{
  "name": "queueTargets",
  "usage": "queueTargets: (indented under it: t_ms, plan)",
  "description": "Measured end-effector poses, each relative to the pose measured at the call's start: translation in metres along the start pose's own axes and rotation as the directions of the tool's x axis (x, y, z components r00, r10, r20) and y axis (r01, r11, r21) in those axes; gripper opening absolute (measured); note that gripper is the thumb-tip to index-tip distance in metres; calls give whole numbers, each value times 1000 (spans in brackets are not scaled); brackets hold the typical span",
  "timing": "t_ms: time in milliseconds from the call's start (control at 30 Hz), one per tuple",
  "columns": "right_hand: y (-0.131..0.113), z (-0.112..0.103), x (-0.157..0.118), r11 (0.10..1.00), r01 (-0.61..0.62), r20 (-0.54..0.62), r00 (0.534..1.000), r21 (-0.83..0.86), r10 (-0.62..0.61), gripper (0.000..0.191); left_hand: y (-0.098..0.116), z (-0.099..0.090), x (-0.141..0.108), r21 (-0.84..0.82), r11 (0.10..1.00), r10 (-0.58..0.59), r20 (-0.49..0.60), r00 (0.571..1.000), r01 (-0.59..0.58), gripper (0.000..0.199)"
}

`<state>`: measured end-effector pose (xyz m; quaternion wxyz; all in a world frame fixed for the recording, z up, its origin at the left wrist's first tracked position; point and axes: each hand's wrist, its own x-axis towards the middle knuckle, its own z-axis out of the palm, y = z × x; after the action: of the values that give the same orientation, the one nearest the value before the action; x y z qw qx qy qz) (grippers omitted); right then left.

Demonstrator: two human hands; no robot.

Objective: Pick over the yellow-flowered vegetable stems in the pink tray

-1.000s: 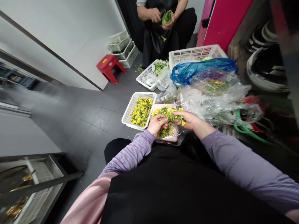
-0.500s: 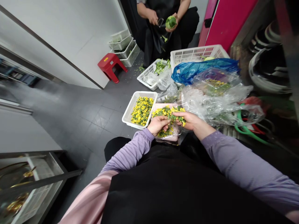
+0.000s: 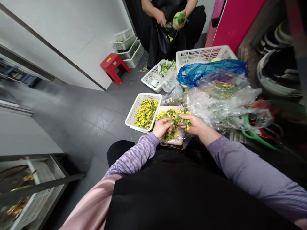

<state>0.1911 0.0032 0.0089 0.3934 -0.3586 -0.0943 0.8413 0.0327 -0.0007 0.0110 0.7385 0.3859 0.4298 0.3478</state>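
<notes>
My right hand [image 3: 193,124] is closed round a small bunch of yellow-flowered baby cucumbers [image 3: 184,118]. Close beside it, my left hand [image 3: 163,127] has thumb and fingers pinched on a single small green cucumber with a flower [image 3: 171,115]. Below both hands lies a pale pink tray [image 3: 178,141] with clear film, holding more of the yellow and green pieces [image 3: 169,136]. Left of it stands a white perforated basket [image 3: 130,118] with many loose flowered cucumbers [image 3: 146,113] inside. My hands partly cover the tray.
Clear plastic bags [image 3: 203,102] and a blue bag [image 3: 206,72] lie to the right, before a large white crate [image 3: 199,55]. Farther off, a co-worker's hands [image 3: 178,25] hold a round green vegetable [image 3: 179,19] and a peeler. A red stool [image 3: 115,65] and stacked baskets [image 3: 127,46] stand by the wall.
My hands have drawn slightly apart, and a single piece now shows at my left fingertips. The co-worker's vegetable has shifted a little to the right and up.
</notes>
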Motion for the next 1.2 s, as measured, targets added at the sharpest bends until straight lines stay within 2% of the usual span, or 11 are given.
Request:
queueTargets:
  t_ms: [200,400,533,667,867,1000,1067,1200]
  plan:
    - [3,0,1,1000,-6,-41,999,0,6,4,-3,10,1,3,1000,26,32,999,-26,30]
    - [4,3,-1,1000,-24,12,1000,-9,25,4,-1,9,2,67,996,59,46,997,-62,26]
    - [2,4,-2,999,29,15,999,22,-29,6,-5,9,-1,31,999,27,34,999,-28,29]
    - [2,3,0,999,24,-31,999,47,-22,10,-6,13,-4,-11,1000,-17,17,1000,17,31]
    - [9,-1,5,993,116,-27,993,14,-115,9,-3,18,-4,-39,999,-14,4,1000,14,25]
    - [11,0,4,998,56,25,998,0,-56,8,-1,18,-6,-91,995,-29,27,999,32,20]
    - [10,2,2,1000,14,37,999,-4,-14,7,0,15,-5,-85,993,-72,52,996,76,18]
    - [2,5,-4,1000,3,3,1000,24,-3,9,-5,3,-3,52,958,-287,120,950,283,18]
